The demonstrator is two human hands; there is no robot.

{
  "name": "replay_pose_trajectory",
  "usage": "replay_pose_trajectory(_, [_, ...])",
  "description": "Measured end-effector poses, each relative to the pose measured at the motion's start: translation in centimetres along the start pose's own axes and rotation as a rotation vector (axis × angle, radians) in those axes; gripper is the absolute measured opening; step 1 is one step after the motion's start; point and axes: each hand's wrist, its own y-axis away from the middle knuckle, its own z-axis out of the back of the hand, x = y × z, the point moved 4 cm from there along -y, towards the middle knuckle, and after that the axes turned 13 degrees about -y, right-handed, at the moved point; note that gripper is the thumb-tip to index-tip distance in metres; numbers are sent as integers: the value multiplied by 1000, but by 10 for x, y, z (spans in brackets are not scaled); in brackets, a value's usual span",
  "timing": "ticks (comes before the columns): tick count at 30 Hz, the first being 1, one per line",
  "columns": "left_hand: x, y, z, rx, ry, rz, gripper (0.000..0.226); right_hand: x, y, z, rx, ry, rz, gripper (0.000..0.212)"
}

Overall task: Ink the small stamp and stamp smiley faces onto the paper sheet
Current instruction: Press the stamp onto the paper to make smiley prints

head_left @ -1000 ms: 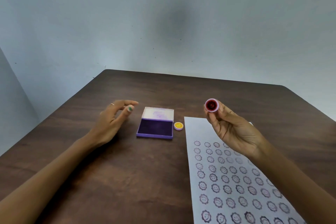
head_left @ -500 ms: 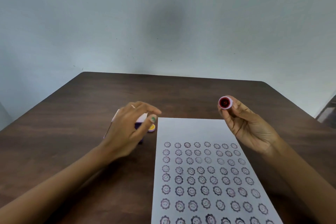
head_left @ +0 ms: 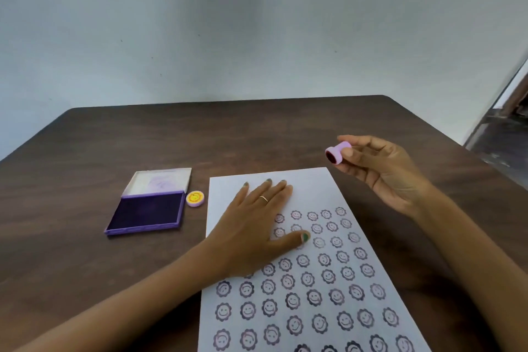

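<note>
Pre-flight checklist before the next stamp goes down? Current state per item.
1. Stamp in hand: ok, pinched in the right hand fingers, held above the table.
2. Stamp face inked: cannot tell; the face looks dark, wetness not visible.
3. Paper sheet held down: ok, left hand lies flat on its upper left part.
4. Free space to stamp: ok, a blank strip remains along the sheet's far edge, above the top row of smileys.
5. Left hand clear of that spot: not ok, its fingers reach into the blank strip on the left; the right part is free.
6. Ink pad open: ok, lid up, left of the sheet.
</note>
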Motion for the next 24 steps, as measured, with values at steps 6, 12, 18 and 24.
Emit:
replay_pose_trajectory(6, [8,5,-1,13,-29,4,94,5,8,-6,99,623,122,28])
replay_pose_trajectory(12, [5,6,2,4,-27,0,94,6,12,-14,206,887,81,26])
replay_pose_trajectory(18, [3,8,5,12,-21,6,94,13,17,-21,226,910,104,22])
replay_pose_trajectory(24, [2,8,7,21,-22,9,93,12,19,-26,269,951,102,22])
